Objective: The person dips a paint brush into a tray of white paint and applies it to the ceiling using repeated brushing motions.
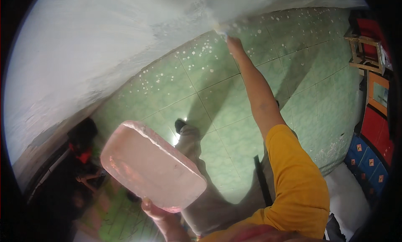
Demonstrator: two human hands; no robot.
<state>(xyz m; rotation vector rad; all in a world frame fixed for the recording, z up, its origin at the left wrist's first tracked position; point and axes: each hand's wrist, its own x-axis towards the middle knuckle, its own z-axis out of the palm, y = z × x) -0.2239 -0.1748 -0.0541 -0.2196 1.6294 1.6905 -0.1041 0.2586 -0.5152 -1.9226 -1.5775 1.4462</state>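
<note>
My left hand (154, 209) grips the near rim of a pink plastic tub (166, 147), its thumb on the edge. Pale, whitish paint (153, 168) lies inside the tub, and its rim is smeared with the same. At the end of my outstretched arm, my right hand (235, 45) is closed around a paintbrush (220, 31), small and blurred by motion. The brush tip is at the foot of the white wall (96, 37), close to where it meets the floor. Wet-looking streaks mark the wall there.
Green floor tiles (228, 95) carry many white paint spots along the wall. My trousered legs (190, 148) stand below. A small wooden stool (364, 53) and red and blue furnishings (377, 133) line the right side. In the dark left corner another person's hand (86, 180) shows dimly.
</note>
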